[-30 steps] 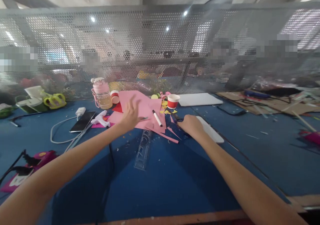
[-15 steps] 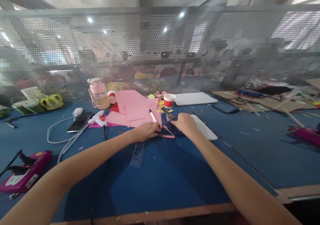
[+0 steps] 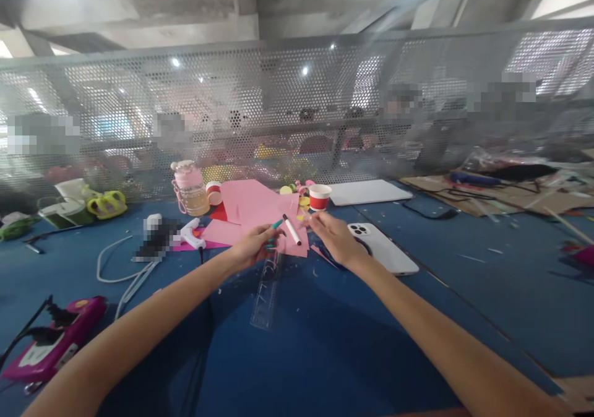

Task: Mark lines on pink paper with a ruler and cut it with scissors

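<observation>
My left hand (image 3: 255,245) is just left of a white marker (image 3: 292,230) with a dark cap, its teal-nailed thumb and fingers apart and nothing visible between them. The marker lies on pink paper sheets (image 3: 248,203). Over the table to its right, my right hand (image 3: 338,239) has its fingertips pinched together; whatever is in them is too small to make out. Dark blue scissors handles (image 3: 365,245) show partly behind that hand, beside a white phone (image 3: 392,251). A thin pink paper strip (image 3: 323,256) lies below it. A clear ruler (image 3: 265,299) rests under the left hand.
A red and white paper cup (image 3: 320,198) stands behind my right hand. On the left are a pink bottle (image 3: 191,188), a white glue gun (image 3: 192,234) and a magenta power strip (image 3: 55,339). A white laptop-like slab (image 3: 369,192) and cardboard (image 3: 445,194) lie at the back right.
My right hand has let go of the scissors, which now lie by the phone. My left hand has released the pink strip and moved slightly left. The view has tilted up a little.
</observation>
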Tool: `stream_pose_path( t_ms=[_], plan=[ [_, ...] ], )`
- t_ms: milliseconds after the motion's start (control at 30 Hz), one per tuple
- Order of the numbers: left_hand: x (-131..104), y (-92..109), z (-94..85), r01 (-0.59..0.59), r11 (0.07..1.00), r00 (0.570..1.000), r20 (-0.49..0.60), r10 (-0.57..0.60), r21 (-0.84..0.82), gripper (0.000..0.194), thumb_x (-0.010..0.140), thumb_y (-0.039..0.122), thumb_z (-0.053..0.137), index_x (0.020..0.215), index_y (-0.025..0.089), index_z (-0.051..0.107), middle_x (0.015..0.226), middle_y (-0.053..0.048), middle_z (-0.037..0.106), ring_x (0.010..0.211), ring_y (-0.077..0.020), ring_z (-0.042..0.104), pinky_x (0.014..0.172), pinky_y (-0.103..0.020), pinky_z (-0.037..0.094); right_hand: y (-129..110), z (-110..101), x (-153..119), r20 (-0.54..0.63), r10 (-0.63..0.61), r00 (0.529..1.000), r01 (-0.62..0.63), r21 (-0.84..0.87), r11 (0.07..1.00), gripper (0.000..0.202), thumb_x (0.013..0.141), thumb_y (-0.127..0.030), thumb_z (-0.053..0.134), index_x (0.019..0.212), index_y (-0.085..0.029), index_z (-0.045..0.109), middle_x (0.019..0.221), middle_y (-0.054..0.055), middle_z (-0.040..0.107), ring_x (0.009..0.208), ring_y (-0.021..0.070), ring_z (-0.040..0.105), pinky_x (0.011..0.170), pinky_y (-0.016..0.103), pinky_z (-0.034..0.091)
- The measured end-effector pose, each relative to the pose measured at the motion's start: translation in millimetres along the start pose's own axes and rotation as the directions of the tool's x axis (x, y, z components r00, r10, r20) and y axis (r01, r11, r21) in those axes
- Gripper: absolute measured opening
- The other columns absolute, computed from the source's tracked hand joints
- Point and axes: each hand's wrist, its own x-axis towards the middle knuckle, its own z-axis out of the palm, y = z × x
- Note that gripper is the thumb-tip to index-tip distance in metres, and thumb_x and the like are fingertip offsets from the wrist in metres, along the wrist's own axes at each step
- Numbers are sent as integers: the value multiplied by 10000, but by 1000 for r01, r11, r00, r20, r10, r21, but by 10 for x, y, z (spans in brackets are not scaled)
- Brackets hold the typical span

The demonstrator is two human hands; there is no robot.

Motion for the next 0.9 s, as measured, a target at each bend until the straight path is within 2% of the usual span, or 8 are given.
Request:
stream_pose_path(
  t_ms=[100, 267, 433, 533, 633, 700, 767, 900],
  plan=[
    [-4, 9, 31, 121, 977, 991, 76, -109, -176, 337, 801, 500, 530, 748, 172, 474, 599, 47, 390, 499, -72, 409, 531, -209, 409, -32, 141, -46, 44, -4, 999, -14, 385, 923, 359, 771, -514, 482, 807, -168, 570, 758, 51, 631, 679, 175, 583, 596, 270, 446],
    [-31, -104, 110, 351, 875, 924, 272, -267, -333, 314, 836, 435, 520, 683, 160, 510, 554, 36, 405, 477, -80, 407, 501, -212, 402, -101, 323, -106, -1, 108, 994, -87, 579, 810, 338, 613, -469, 685, 726, -182, 547, 617, -46, 496, 560, 108, 476, 520, 224, 393],
    [-37, -164, 148, 480, 777, 864, 372, -339, -406, 341, 912, 398, 390, 765, 157, 582, 613, -1, 496, 516, -90, 450, 494, -202, 399, -120, 358, -141, 76, 236, 969, -221, 695, 685, 366, 567, -488, 711, 555, -175, 521, 441, -93, 368, 388, 56, 328, 379, 196, 276],
    [-65, -161, 193, 405, 777, 903, 341, -260, -481, 431, 901, 481, 358, 829, 151, 625, 767, -53, 587, 631, -103, 515, 533, -204, 415, -112, 335, -151, 16, 318, 948, -236, 703, 671, 394, 564, -458, 732, 491, -179, 462, 376, -99, 362, 337, 38, 289, 339, 185, 227],
    [-115, -175, 249, 246, 856, 957, 252, -141, -455, 308, 683, 393, 718, 842, 140, 641, 845, -54, 629, 709, -111, 561, 600, -205, 439, -79, 307, -146, -73, 393, 916, -239, 688, 685, 402, 552, -447, 746, 491, -183, 449, 343, -103, 364, 305, 31, 277, 312, 180, 198],
    [-141, -186, 266, 189, 903, 970, 216, -111, -386, 416, 539, 307, 822, 865, 132, 632, 814, -42, 650, 675, -112, 594, 608, -219, 462, -49, 291, -137, -115, 412, 904, -229, 682, 694, 395, 558, -460, 738, 513, -189, 455, 324, -108, 362, 281, 37, 284, 296, 182, 201],
    [-147, -185, 255, 172, 932, 978, 172, -121, -319, 391, 541, 327, 813, 809, 118, 619, 727, -32, 657, 573, -100, 602, 557, -224, 474, -25, 278, -125, -145, 411, 900, -208, 686, 697, 394, 560, -472, 732, 530, -195, 453, 319, -108, 377, 265, 46, 307, 286, 188, 223],
    [-112, -155, 165, 106, 966, 993, -31, -117, -237, 249, 643, 331, 738, 684, 121, 609, 629, -20, 658, 471, -76, 584, 476, -197, 468, -6, 262, -102, -167, 421, 892, -189, 707, 681, 388, 537, -472, 739, 536, -191, 472, 358, -88, 444, 287, 58, 371, 295, 191, 286]
  ],
)
